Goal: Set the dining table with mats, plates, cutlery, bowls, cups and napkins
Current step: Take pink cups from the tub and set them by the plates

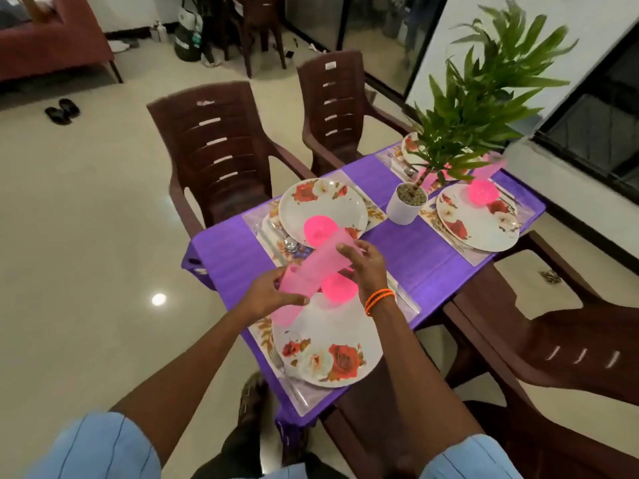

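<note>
Both hands grip a stack of pink cups (313, 262) above the near plate (328, 350): left hand (273, 295) wraps its base, right hand (363, 261) pinches the top, apparently separating 1.

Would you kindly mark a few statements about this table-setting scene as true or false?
1. Both hands hold a stack of pink cups. True: the left hand grips its lower end and the right hand its upper end.
2. The tablecloth is green. False: it is purple.
3. A potted plant stands on the table. True.
4. The near plate is plain white. False: it has a rose pattern.
5. The right wrist is bare. False: it wears orange bands.
</note>
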